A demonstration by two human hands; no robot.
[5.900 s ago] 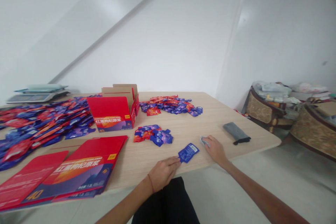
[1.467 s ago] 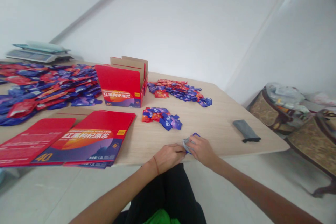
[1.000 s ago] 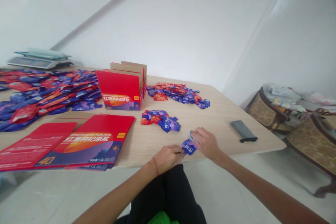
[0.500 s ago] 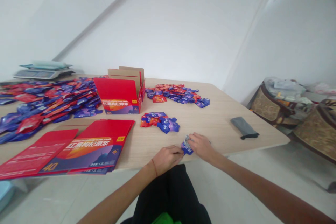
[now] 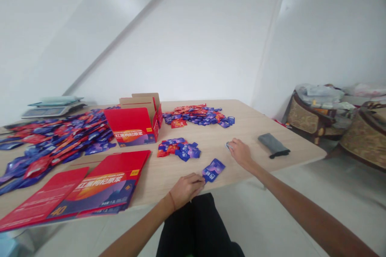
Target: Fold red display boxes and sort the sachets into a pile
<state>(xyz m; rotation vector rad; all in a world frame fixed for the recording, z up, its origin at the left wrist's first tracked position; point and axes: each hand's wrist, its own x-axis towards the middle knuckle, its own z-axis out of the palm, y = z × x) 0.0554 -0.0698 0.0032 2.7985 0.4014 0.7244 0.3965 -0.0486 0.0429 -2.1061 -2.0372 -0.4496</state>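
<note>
At the table's front edge, my left hand (image 5: 188,188) pinches the near corner of a purple-blue sachet (image 5: 214,170), which lies flat with its printed face up. My right hand (image 5: 240,151) is off to the right and farther back, its fingers closed on a small grey-white piece (image 5: 228,145), mostly hidden, that looks like a folded cloth. Beyond the sachet is a small heap of red and purple sachets (image 5: 187,151). A larger heap of sachets (image 5: 199,115) lies farther back.
An open red carton (image 5: 132,126) stands left of the heaps. Flattened red cartons (image 5: 99,184) lie at the front left, with a big sachet pile (image 5: 60,136) behind them. A scale (image 5: 52,109) stands at the back left. A grey pouch (image 5: 273,144) lies right; patterned chairs (image 5: 304,116) stand beyond.
My right hand has lifted off the sachet and moved right and back with the grey-white piece. The sachet now shows its whole printed face; my left hand still holds its corner.
</note>
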